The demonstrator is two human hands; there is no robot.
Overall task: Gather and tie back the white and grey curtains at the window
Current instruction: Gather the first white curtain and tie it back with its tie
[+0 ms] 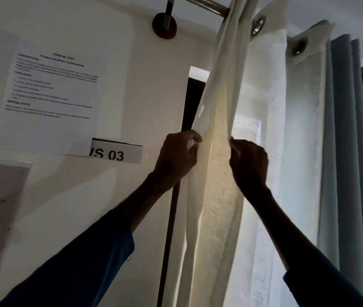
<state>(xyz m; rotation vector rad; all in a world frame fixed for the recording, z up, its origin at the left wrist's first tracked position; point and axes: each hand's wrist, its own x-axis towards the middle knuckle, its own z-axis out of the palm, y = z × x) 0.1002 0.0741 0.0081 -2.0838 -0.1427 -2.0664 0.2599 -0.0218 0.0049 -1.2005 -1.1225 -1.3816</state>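
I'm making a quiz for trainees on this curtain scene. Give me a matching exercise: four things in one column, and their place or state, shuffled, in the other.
Things:
1. white curtain
2. grey curtain
3. rod bracket
4. VS 03 label

Place or state:
a. just left of the left hand
b. hangs at the far right, untouched
c. pinched by the left hand and the right hand
d. up top, left of the white curtain

Pairs: 1-c, 2-b, 3-d, 4-a
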